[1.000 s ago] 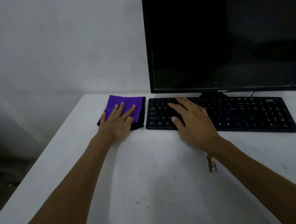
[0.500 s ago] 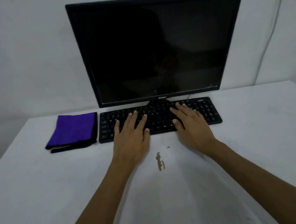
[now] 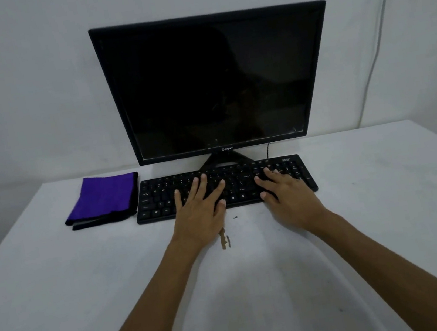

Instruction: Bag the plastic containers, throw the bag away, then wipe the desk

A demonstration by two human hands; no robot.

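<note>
Head view: hands [image 3: 201, 213] on keyboard [image 3: 160, 199]

White desk [image 3: 62, 302]: 1 black monitor [image 3: 216, 80], screen dark; 1 black keyboard [image 3: 160, 199] under left hand [image 3: 201, 213] and right hand [image 3: 290, 197], fingers spread; 1 folded purple cloth [image 3: 103, 199] just left of keyboard; 1 brown stain [image 3: 224, 241].

Folded purple cloth [image 3: 104, 198] flat on white desk [image 3: 60, 288], left of kbd.
</note>
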